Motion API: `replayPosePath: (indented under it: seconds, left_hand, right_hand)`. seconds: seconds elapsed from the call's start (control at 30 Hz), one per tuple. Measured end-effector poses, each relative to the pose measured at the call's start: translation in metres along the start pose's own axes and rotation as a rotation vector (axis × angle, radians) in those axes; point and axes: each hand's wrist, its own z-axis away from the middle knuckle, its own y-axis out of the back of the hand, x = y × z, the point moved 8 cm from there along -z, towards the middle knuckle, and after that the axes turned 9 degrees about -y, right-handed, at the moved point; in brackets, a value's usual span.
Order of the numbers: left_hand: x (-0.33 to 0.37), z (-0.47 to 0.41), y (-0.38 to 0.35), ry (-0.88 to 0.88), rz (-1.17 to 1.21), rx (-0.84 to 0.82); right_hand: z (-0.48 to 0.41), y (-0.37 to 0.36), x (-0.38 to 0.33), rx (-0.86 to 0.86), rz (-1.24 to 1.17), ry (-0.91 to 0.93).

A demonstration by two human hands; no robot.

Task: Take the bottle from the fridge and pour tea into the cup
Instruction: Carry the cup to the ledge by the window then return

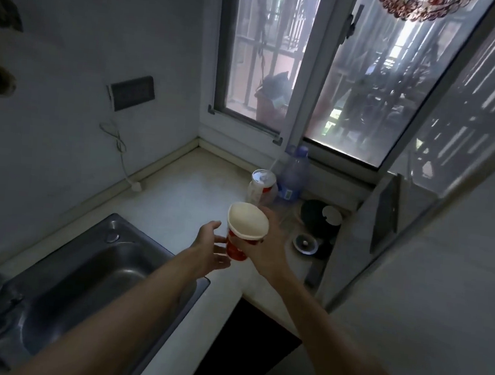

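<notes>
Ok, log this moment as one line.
right hand: holding red cup over counter | left hand: open beside cup | cup: empty | tea bottle: not seen

Kitchen counter corner: bare in the middle, crowded at the back.

The pale counter (174, 207) lies bare between sink (102, 267) and window. A can (262, 188), blue bottle (294, 173) and dark round object (317, 221) crowd the far right corner.

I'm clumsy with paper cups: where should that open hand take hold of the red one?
Around the red wall of the cup, below the wide white rim, coming from its left. The right hand already wraps the other side; the left hand is open beside it.
</notes>
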Motion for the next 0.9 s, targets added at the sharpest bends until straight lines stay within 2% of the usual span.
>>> replayPosePath:
  seconds: [0.43, 0.9]
  left_hand:
    - [-0.019, -0.068, 0.014, 0.070, 0.062, 0.064]
    - [-0.031, -0.095, 0.024, 0.030, 0.184, 0.058]
  right_hand:
    - [-0.047, -0.031, 0.097, -0.034, -0.034, -0.107]
    - [-0.070, -0.060, 0.139, -0.071, 0.031, -0.130]
